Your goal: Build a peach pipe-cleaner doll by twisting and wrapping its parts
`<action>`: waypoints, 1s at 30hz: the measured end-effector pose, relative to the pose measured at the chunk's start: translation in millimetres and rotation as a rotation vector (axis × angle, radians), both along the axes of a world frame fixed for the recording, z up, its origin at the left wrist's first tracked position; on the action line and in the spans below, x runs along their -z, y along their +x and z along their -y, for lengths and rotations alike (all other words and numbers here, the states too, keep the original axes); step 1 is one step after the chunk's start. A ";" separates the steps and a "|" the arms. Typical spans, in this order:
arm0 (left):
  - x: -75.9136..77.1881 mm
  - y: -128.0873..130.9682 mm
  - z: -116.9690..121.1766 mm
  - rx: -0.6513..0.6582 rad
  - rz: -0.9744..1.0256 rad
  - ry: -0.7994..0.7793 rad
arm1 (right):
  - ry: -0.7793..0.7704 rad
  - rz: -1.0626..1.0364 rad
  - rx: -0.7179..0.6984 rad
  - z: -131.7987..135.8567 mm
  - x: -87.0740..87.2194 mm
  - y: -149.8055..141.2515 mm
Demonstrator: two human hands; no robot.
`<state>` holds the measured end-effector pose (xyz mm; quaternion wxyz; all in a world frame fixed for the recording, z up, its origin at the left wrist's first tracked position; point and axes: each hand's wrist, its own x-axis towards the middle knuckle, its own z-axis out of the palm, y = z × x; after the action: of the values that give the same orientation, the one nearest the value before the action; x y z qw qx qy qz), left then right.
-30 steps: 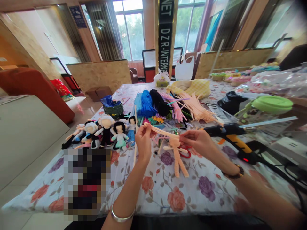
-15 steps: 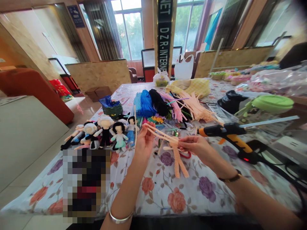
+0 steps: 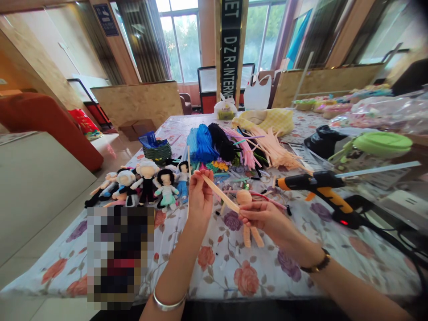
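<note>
My left hand [image 3: 199, 196] is closed around the upper end of a peach pipe cleaner strand [image 3: 219, 192] and also holds a thin pale stick [image 3: 189, 178] upright. My right hand [image 3: 264, 219] pinches the strand's lower end and grips a peach pipe-cleaner doll [image 3: 249, 223]. The doll's head shows above my fingers and its two legs hang below them, just over the floral tablecloth [image 3: 234, 267]. The strand runs taut and slanted between both hands.
A row of finished small dolls [image 3: 147, 183] lies left of my hands. Bundles of coloured pipe cleaners [image 3: 230, 147] are piled behind. A black and orange glue gun [image 3: 317, 187] stands to the right with its cable. A green lidded container [image 3: 377, 145] and bags sit far right.
My right hand has dropped and moved left, taking the doll lower. The strand between my hands now slants more steeply. The left hand has stayed almost in place.
</note>
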<state>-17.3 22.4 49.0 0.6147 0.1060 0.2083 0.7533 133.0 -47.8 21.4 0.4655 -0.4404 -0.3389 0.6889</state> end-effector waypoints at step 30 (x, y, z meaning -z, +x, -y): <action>0.7 -9.3 -6.0 0.116 -0.030 -0.152 | 0.135 0.068 0.179 -7.1 3.7 2.4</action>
<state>-26.6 28.4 48.3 0.6602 0.0822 0.2678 0.6969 135.4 -40.6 17.7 0.5419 -0.4596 -0.3593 0.6050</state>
